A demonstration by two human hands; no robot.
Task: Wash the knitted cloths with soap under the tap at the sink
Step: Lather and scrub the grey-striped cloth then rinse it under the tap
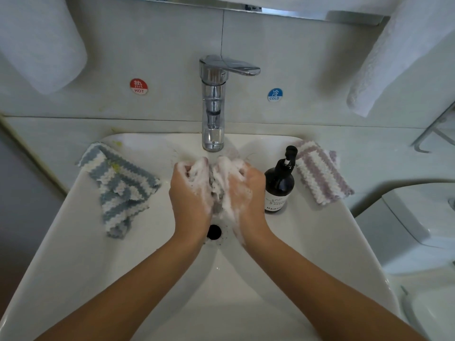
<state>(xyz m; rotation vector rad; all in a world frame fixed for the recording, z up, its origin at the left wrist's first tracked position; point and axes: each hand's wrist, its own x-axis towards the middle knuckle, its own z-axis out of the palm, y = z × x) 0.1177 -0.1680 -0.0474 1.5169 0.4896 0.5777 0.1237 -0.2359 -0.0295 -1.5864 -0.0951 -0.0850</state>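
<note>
Both hands work over the middle of the white sink, just below the chrome tap. My left hand and my right hand are pressed together around a small grey knitted cloth, which is mostly hidden under white soap foam. A blue-and-white striped knitted cloth lies crumpled on the sink's left rim. On the right rim lies a purple-and-white striped knitted cloth. A dark soap pump bottle stands beside my right hand. I cannot tell if water runs.
The drain hole sits just below my hands. Hot and cold stickers flank the tap on the wall. White towels hang at upper left and upper right. A toilet stands to the right.
</note>
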